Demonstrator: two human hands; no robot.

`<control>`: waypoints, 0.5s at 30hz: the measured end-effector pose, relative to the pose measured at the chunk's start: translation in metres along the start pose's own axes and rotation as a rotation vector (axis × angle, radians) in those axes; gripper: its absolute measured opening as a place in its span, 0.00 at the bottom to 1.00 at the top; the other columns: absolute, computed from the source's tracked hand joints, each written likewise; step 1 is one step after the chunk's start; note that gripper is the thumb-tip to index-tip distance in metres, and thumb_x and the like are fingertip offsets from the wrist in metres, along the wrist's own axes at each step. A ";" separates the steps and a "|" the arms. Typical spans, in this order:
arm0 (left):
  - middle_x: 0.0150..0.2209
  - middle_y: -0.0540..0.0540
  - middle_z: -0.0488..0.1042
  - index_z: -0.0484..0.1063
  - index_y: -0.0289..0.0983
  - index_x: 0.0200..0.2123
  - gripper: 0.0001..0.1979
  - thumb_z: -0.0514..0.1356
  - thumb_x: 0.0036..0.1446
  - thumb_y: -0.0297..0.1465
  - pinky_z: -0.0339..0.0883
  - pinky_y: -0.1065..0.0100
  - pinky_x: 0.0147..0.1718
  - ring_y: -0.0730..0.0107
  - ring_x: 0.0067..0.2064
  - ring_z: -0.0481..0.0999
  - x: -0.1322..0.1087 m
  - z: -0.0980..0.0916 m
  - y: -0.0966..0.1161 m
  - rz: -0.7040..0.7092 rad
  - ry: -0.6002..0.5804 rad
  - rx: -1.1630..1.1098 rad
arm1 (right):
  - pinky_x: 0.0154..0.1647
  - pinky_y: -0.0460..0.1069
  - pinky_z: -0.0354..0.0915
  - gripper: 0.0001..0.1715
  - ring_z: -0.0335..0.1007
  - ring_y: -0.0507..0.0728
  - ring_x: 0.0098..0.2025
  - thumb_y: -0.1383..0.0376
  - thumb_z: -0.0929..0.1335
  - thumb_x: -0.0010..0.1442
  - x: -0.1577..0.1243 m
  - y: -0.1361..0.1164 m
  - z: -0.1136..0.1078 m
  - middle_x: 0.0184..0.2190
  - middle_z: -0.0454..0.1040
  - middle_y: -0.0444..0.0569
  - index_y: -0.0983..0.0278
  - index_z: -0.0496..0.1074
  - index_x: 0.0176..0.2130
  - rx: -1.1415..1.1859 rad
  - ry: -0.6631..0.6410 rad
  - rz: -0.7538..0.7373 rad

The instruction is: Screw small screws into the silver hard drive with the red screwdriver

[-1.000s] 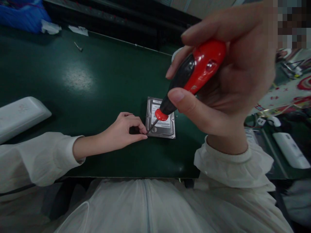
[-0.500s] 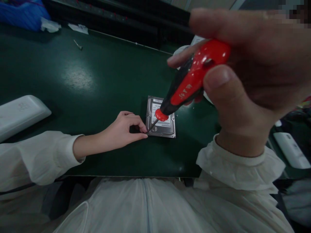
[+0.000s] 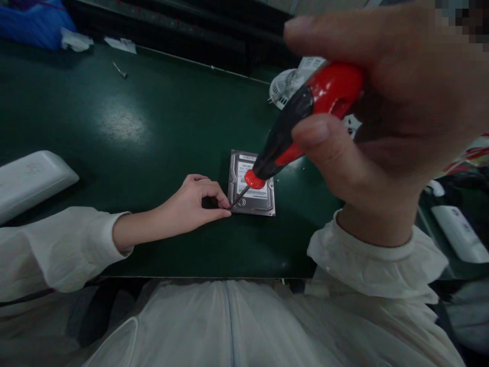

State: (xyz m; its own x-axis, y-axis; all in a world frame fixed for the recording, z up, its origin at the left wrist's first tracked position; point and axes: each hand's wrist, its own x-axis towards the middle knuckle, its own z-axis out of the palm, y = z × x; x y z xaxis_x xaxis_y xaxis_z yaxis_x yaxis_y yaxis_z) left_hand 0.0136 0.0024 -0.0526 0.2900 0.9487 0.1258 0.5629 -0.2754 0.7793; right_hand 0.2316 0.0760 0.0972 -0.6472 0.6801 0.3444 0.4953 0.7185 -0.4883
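Head view: from where I sit, the hard drive (image 3: 260,203) is my landmark, lying flat on the green tabletop (image 3: 171,132), label up. Well to its left I see a white casing (image 3: 36,184). Far beyond it on the left are a small metal piece (image 3: 120,70), a white slip (image 3: 121,45), a crumpled white scrap (image 3: 77,40) and a blue bag (image 3: 36,24). Beyond the drive on the right, a white vented part (image 3: 281,87) is partly hidden from me by the screwdriver (image 3: 287,131) and the right hand (image 3: 397,117), and a white device (image 3: 460,234) sits well off to its right. Tiny bits (image 3: 277,180) lie just beside its right edge, too small for me to identify. The screwdriver's handle and red collar block my sight of the drive's far right corner and some of its label.

I see the right hand gripping the handle, thumb pressed on its side, uppermost finger stretched out past it. The shaft slants down across the drive to its near left corner. There the left hand (image 3: 198,204) has thumb and forefinger nearly together around the lower end; I cannot tell whether they pinch it, because the fingertips hide the tip from me.
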 end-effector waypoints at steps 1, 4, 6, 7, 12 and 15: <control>0.35 0.54 0.81 0.77 0.41 0.32 0.10 0.67 0.58 0.41 0.56 0.50 0.62 0.62 0.44 0.79 0.000 0.000 0.000 0.004 0.003 -0.005 | 0.66 0.55 0.71 0.39 0.70 0.59 0.67 0.36 0.59 0.65 0.000 -0.001 -0.001 0.63 0.70 0.37 0.52 0.66 0.65 -0.092 0.077 -0.146; 0.35 0.54 0.81 0.77 0.41 0.31 0.10 0.68 0.58 0.40 0.56 0.50 0.61 0.63 0.43 0.79 0.000 0.000 0.000 0.008 0.004 -0.018 | 0.70 0.52 0.67 0.29 0.73 0.53 0.64 0.49 0.54 0.74 -0.004 -0.003 -0.008 0.61 0.73 0.35 0.56 0.64 0.65 -0.275 0.198 -0.277; 0.34 0.55 0.81 0.77 0.41 0.31 0.09 0.68 0.58 0.40 0.55 0.50 0.61 0.63 0.42 0.78 -0.001 0.000 0.000 0.004 0.002 -0.020 | 0.68 0.52 0.68 0.30 0.73 0.54 0.63 0.48 0.56 0.73 -0.005 0.000 -0.014 0.62 0.72 0.35 0.56 0.61 0.67 -0.325 0.126 -0.311; 0.34 0.55 0.81 0.77 0.41 0.31 0.09 0.68 0.58 0.40 0.55 0.50 0.61 0.63 0.43 0.78 -0.001 0.000 0.000 0.002 0.003 -0.020 | 0.67 0.52 0.69 0.30 0.74 0.54 0.61 0.47 0.58 0.72 -0.005 0.002 -0.017 0.61 0.73 0.36 0.56 0.61 0.66 -0.339 0.090 -0.335; 0.34 0.55 0.80 0.77 0.41 0.31 0.09 0.68 0.58 0.40 0.55 0.51 0.61 0.62 0.45 0.78 -0.001 -0.001 0.000 0.006 0.004 -0.019 | 0.64 0.55 0.71 0.29 0.77 0.55 0.50 0.40 0.62 0.68 -0.003 0.009 -0.021 0.43 0.75 0.43 0.59 0.70 0.49 -0.417 0.149 -0.347; 0.35 0.55 0.81 0.77 0.41 0.32 0.09 0.68 0.59 0.39 0.54 0.51 0.62 0.63 0.45 0.78 -0.001 -0.001 0.000 0.010 0.001 -0.020 | 0.65 0.54 0.70 0.28 0.77 0.55 0.52 0.41 0.60 0.70 -0.005 0.002 -0.015 0.42 0.76 0.43 0.59 0.72 0.48 -0.397 0.188 -0.359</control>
State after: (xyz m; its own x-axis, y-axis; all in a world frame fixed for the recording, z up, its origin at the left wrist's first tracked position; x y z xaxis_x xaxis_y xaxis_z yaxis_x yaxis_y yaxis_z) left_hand 0.0126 0.0018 -0.0525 0.2945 0.9462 0.1343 0.5443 -0.2816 0.7902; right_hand 0.2443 0.0764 0.1069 -0.7187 0.3713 0.5879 0.4669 0.8842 0.0123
